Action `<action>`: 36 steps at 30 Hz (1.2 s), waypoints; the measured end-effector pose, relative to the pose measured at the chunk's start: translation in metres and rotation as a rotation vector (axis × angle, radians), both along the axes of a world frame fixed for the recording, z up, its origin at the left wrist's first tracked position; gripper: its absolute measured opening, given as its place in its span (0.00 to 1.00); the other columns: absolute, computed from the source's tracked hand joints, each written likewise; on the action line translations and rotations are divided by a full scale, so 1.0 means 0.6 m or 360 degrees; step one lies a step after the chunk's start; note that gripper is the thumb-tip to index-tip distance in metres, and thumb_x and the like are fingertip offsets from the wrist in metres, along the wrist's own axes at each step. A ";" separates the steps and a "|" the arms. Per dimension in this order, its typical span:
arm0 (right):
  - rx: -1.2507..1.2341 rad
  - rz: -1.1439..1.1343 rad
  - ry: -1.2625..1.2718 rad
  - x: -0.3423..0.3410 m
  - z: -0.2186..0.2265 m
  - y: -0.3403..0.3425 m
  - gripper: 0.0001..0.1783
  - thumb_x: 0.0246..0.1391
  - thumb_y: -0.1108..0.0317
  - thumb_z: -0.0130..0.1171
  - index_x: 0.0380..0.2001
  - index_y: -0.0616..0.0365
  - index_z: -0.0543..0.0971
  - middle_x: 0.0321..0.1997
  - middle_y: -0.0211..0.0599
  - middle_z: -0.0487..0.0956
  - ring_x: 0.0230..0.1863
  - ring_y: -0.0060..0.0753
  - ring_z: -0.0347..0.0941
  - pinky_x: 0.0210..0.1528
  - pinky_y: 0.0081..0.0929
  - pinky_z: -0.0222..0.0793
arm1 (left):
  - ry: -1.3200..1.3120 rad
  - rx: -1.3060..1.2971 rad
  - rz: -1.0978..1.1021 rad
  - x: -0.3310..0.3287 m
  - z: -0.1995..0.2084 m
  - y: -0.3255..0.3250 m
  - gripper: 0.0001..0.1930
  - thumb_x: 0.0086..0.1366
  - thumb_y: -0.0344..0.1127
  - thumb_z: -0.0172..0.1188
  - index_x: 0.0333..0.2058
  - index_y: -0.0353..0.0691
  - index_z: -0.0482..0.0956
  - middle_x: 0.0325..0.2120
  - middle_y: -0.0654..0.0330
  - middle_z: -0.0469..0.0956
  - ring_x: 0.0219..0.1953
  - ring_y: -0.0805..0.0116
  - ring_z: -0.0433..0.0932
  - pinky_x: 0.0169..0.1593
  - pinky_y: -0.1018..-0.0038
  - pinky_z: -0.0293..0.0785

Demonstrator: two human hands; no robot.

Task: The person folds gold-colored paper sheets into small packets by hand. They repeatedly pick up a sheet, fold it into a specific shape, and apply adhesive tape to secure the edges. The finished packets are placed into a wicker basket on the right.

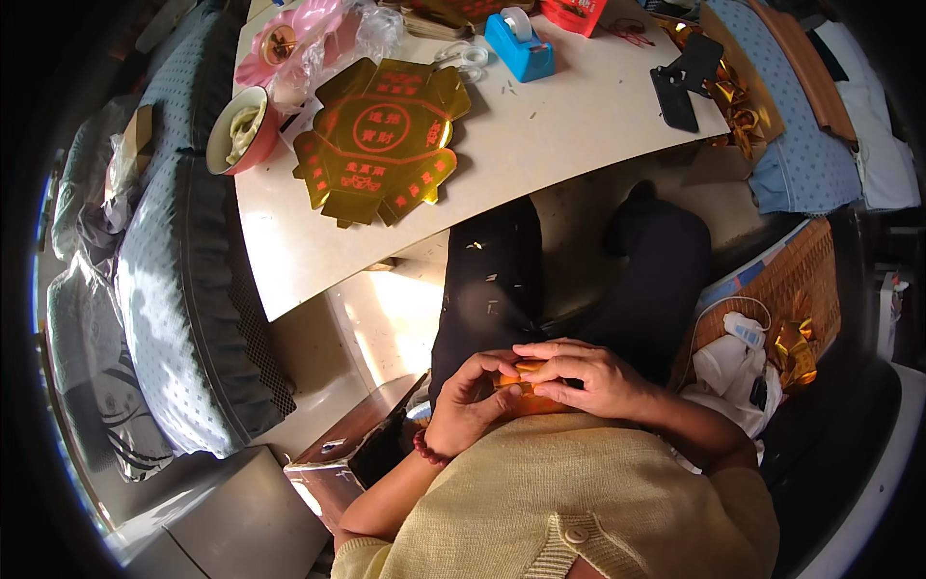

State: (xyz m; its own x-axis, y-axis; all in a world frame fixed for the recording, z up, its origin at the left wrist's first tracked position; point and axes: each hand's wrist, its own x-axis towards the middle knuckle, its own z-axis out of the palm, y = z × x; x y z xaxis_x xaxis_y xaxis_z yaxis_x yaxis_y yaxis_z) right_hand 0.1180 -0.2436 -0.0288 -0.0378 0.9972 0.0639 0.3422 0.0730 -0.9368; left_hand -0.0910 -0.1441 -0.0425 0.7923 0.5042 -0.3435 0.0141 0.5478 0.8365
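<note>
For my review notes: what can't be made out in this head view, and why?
- Gold piece: full shape hidden by the fingers of the left hand and right hand.
- Red packet: cut off by the head view's top edge.
- Left trouser leg: lower end hidden under the table.
- Pale contents of the pink bowl: too small to identify.

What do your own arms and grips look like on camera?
The left grip is ungloved, with a dark red beaded bracelet at the wrist. The right grip is ungloved too, with no bracelet showing. Tan knit sleeves leave both forearms uncovered; I see no cables on them.
</note>
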 end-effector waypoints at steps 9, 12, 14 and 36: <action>-0.0042 -0.0133 0.0174 -0.010 -0.011 -0.015 0.10 0.55 0.75 0.66 0.40 0.59 0.78 0.62 0.47 0.75 0.57 0.42 0.77 0.54 0.32 0.75 | 0.0132 0.0837 -0.0092 0.010 -0.003 0.004 0.09 0.59 0.24 0.69 0.40 0.35 0.83 0.50 0.51 0.78 0.52 0.61 0.78 0.54 0.70 0.76; -0.0038 -0.0132 0.0174 -0.009 -0.016 -0.018 0.10 0.55 0.75 0.66 0.40 0.59 0.78 0.61 0.47 0.75 0.57 0.42 0.77 0.54 0.31 0.75 | 0.0165 0.0945 -0.0136 0.011 -0.001 0.005 0.09 0.59 0.24 0.69 0.39 0.35 0.83 0.49 0.51 0.79 0.50 0.59 0.80 0.51 0.70 0.77; -0.0057 -0.0188 0.0198 -0.013 -0.015 -0.020 0.10 0.55 0.75 0.67 0.39 0.59 0.78 0.61 0.47 0.76 0.57 0.42 0.77 0.54 0.31 0.75 | 0.0184 0.1019 -0.0152 0.012 0.000 0.005 0.10 0.58 0.24 0.69 0.39 0.35 0.84 0.48 0.51 0.80 0.49 0.58 0.80 0.50 0.69 0.78; -0.0068 -0.0259 0.0294 -0.006 -0.022 -0.034 0.07 0.56 0.75 0.66 0.37 0.60 0.78 0.57 0.46 0.78 0.55 0.40 0.78 0.54 0.32 0.75 | 0.0038 0.0669 -0.0170 0.019 -0.018 0.001 0.10 0.57 0.23 0.70 0.38 0.37 0.84 0.52 0.52 0.75 0.53 0.63 0.76 0.54 0.71 0.75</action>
State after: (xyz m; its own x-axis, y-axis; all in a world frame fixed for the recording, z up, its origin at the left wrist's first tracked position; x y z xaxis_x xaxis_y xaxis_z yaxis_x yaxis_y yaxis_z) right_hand 0.1142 -0.2640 -0.0421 0.1318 0.9912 0.0125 0.1689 -0.0101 -0.9856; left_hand -0.0797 -0.1436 -0.0532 0.8418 0.5200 -0.1448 0.0744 0.1539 0.9853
